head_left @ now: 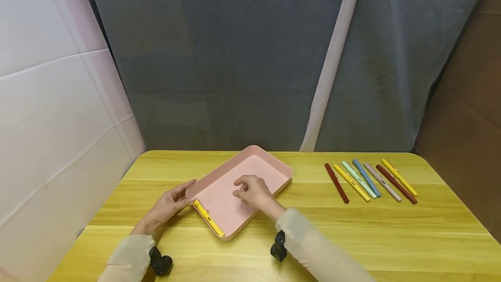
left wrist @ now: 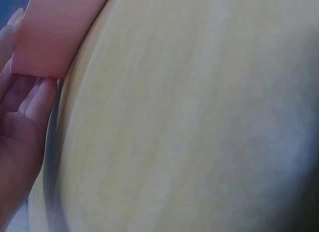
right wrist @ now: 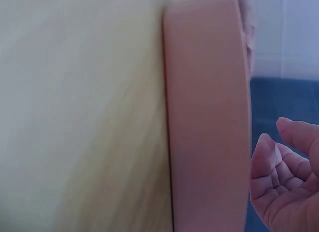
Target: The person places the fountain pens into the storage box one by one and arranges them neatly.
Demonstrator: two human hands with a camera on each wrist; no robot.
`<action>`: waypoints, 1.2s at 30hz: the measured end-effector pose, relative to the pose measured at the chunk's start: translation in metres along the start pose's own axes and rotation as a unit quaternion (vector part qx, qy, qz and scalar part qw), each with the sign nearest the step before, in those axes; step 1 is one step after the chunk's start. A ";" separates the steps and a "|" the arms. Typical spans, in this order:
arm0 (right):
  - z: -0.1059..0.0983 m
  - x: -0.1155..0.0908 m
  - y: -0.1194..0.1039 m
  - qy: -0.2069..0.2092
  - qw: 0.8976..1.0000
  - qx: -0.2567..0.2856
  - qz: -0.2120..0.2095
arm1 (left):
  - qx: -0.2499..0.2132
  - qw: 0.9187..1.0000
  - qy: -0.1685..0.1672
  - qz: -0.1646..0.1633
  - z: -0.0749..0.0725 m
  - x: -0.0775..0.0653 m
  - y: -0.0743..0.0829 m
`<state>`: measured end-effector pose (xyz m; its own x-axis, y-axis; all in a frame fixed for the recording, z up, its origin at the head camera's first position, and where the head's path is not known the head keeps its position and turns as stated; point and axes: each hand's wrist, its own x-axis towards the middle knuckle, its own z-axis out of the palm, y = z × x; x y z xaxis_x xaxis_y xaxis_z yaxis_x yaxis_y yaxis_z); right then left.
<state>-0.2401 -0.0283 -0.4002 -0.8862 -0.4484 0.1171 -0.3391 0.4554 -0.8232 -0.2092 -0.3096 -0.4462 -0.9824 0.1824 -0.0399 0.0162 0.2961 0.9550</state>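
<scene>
A pink tray (head_left: 270, 166) lies at a slant on the wooden table, its left corner turned toward my left hand (head_left: 171, 206). Thumb and fingers of that hand hold the corner from outside, one on each side of it; the left wrist view shows them against the tray's outer wall (left wrist: 65, 32). Inside, along the short near-left wall, lies a yellow pen (head_left: 208, 218) with a clip. Over the tray floor hovers my right hand (head_left: 252, 193), its fingers loosely bent and thumb apart from the index finger. Nothing is between them in the right wrist view.
To the right on the table (head_left: 313, 238) lies a slanted row of several pens: dark red (head_left: 336, 183), yellow (head_left: 352, 182), mint (head_left: 358, 179), blue (head_left: 366, 178), greyish pink (head_left: 382, 182), another dark red (head_left: 396, 184) and another yellow (head_left: 399, 177). A grey curtain (head_left: 219, 64) hangs behind the table.
</scene>
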 end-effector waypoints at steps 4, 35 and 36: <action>-0.017 -0.002 0.006 0.018 1.000 0.012 0.000 | 0.001 1.000 0.002 -0.001 0.000 0.000 -0.001; -0.155 -0.053 0.103 0.089 0.995 0.027 0.046 | 0.001 1.000 -0.001 -0.001 -0.001 0.001 0.001; -0.158 -0.055 0.105 0.092 0.994 0.021 0.046 | -0.001 1.000 0.000 -0.002 -0.001 0.001 0.001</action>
<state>-0.2773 0.1657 -0.4051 -0.9572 -0.2552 0.1366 -0.2434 0.4545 -0.8569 -0.2101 -0.3096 -0.4450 -0.9824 0.1813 -0.0441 0.0117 0.2956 0.9552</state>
